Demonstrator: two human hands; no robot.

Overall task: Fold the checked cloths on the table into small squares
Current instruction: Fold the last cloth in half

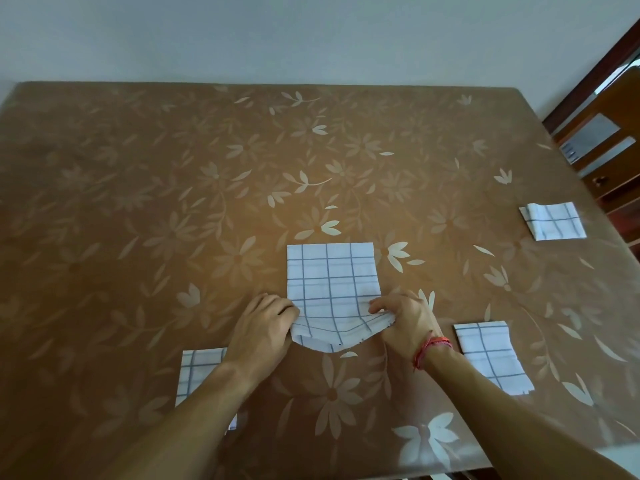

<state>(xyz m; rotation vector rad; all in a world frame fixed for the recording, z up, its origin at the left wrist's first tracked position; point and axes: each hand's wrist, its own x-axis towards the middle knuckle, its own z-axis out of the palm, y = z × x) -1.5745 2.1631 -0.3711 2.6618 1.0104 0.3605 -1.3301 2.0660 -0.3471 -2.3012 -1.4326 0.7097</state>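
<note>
Pale bare wall [311, 36] behind—dark wooden cabinet [602, 126] at the right.

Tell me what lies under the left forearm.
A folded checked cloth lies flat on the table. Its left part and a small near corner show; the forearm covers the rest, so its right edge cannot be seen.

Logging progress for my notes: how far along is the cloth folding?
Done, it seems: the far-right cloth, the near-right cloth and the near-left cloth, partly under the left forearm, lie as small folded squares. In hand: the left hand and right hand pinch the near edge of the middle cloth, lifted off the table. Left: that cloth's remaining folds.
</note>
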